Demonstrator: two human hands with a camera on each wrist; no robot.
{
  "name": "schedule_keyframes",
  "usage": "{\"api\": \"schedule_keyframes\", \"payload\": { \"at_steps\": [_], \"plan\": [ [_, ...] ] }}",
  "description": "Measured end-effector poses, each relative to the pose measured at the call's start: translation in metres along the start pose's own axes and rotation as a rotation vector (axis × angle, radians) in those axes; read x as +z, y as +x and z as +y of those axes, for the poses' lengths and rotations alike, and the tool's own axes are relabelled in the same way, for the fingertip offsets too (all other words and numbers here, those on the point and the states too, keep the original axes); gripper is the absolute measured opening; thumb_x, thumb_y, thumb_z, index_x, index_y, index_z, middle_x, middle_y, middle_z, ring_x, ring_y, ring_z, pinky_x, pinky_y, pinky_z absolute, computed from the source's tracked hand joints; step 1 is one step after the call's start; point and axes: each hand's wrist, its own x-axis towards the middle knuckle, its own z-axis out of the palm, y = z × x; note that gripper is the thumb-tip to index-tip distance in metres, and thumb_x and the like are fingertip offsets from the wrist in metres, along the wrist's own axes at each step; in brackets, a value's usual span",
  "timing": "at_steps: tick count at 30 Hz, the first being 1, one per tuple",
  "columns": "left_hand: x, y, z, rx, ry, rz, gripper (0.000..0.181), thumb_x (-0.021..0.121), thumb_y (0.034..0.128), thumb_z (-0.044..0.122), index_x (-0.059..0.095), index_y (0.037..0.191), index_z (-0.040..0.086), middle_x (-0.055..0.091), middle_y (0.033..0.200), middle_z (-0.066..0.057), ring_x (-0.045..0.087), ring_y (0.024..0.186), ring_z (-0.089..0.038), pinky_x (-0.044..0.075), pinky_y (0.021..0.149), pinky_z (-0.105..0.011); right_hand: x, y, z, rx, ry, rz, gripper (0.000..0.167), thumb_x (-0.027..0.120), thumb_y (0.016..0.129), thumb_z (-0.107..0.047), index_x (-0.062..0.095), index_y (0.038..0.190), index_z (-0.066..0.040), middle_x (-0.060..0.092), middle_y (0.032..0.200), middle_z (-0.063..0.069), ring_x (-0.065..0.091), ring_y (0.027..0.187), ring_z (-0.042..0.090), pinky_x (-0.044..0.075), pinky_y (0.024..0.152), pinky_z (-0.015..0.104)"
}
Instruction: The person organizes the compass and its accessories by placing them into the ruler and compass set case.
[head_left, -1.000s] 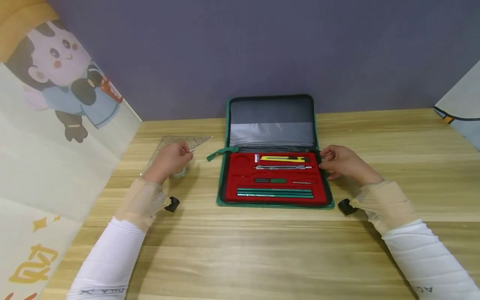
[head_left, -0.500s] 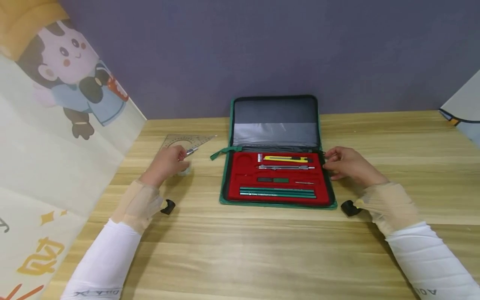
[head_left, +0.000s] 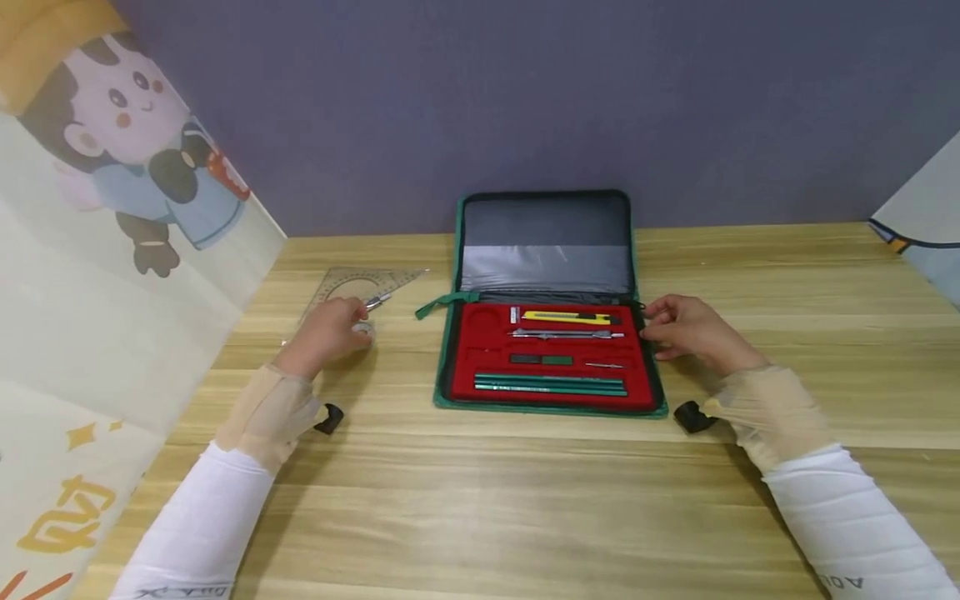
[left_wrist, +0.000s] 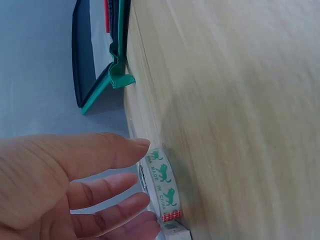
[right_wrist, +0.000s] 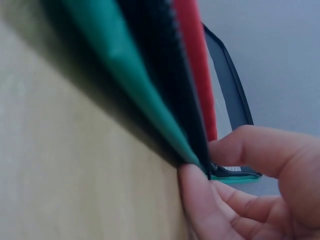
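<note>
My left hand point(head_left: 322, 332) is beside a small roll point(left_wrist: 162, 185) that looks like tape, printed with green animals; thumb and fingers are loosely spread close to it, and whether they touch it I cannot tell. Behind that hand a slim metal drawing tool point(head_left: 377, 302) lies by a clear set square point(head_left: 397, 277). My right hand point(head_left: 690, 332) pinches the right edge of an open green zip case point(head_left: 551, 409), thumb inside and fingers outside. Its red tray holds a yellow utility knife point(head_left: 566, 317), a metal compass point(head_left: 566, 334) and several green pencils point(head_left: 551, 385).
The case lid point(head_left: 546, 225) leans up near the grey back wall point(head_left: 555, 100). A green strap point(head_left: 435, 307) sticks out leftward from the case. A small white block point(left_wrist: 177, 231) stands beside the roll. A printed panel point(head_left: 90, 292) borders the wooden table point(head_left: 480, 508) on the left.
My left hand has let go of the slim metal tool, which now lies on the table, and has moved slightly toward me to the roll. The right hand keeps its hold on the case edge.
</note>
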Motion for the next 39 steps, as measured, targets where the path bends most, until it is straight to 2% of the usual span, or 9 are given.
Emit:
{"api": "schedule_keyframes", "payload": {
  "at_steps": [7,13,22,27,39],
  "plan": [
    [0.0022,0.0003,0.0011,0.018,0.01,0.02,0.038,0.069,0.0777,0.009,0.057,0.109,-0.009,0.06,0.105,-0.027,0.055,0.097,-0.039,0.043,0.088,-0.051,0.0004,0.0003,0.0029,0.001,0.009,0.01,0.047,0.058,0.089,-0.007,0.037,0.126,0.013,0.049,0.097,0.011,0.056,0.073,0.011,0.055,0.064,0.028],
    [0.0044,-0.0001,0.0007,0.019,0.025,0.01,0.036,0.067,0.0804,0.009,0.056,0.109,-0.01,0.06,0.104,-0.026,0.055,0.095,-0.038,0.044,0.086,-0.05,0.0008,-0.0011,0.0025,0.004,0.016,0.018,0.046,0.058,0.089,-0.006,0.037,0.126,0.013,0.049,0.098,0.012,0.056,0.074,0.011,0.056,0.065,0.028],
    [0.0026,-0.0049,-0.0023,0.047,0.067,0.011,0.035,0.065,0.0809,0.009,0.058,0.108,-0.014,0.059,0.105,-0.03,0.054,0.099,-0.042,0.043,0.089,-0.053,0.0058,0.0004,-0.0006,0.002,0.035,0.021,0.045,0.057,0.089,-0.005,0.039,0.127,0.012,0.048,0.1,0.014,0.056,0.076,0.011,0.056,0.065,0.029],
    [0.003,-0.0046,-0.0018,0.038,0.073,0.008,0.036,0.065,0.0814,0.009,0.058,0.108,-0.014,0.059,0.104,-0.03,0.054,0.097,-0.041,0.043,0.087,-0.052,0.0059,0.0007,-0.0007,0.0,0.035,0.029,0.044,0.057,0.089,-0.004,0.039,0.126,0.012,0.049,0.099,0.014,0.055,0.076,0.011,0.056,0.065,0.029],
    [0.0053,-0.0009,0.0059,0.047,0.065,0.014,0.036,0.064,0.0808,0.01,0.059,0.108,-0.012,0.06,0.109,-0.03,0.055,0.101,-0.044,0.043,0.09,-0.054,0.0029,-0.0035,0.0,0.005,0.04,0.047,0.043,0.056,0.089,-0.003,0.04,0.125,0.013,0.049,0.095,0.011,0.054,0.074,0.01,0.055,0.064,0.028]
  ]
}}
